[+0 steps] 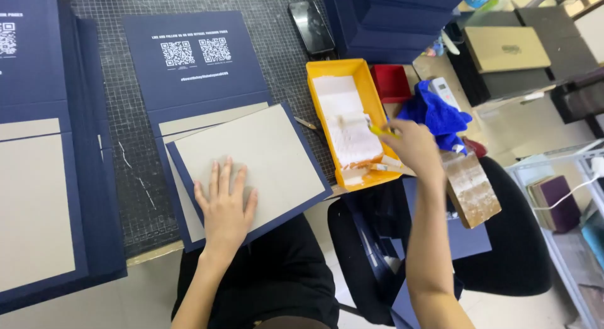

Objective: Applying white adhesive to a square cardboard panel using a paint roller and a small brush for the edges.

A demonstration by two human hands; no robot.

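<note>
Grey board (264, 162) lies flat; brush (368, 127) rests in yellow tray (327, 74).

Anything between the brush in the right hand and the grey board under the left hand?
Nothing visible blocks it. The right hand holds the yellow-handled brush over the yellow plastic glue tray; only the tray's left wall and a strip of dark cutting mat separate it from the grey cardboard sheet under the left hand.

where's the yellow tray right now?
In the head view the yellow tray sits right of centre on the cutting mat's edge, just right of the grey board and left of the blue cloth; the right hand is at its near end.
</note>
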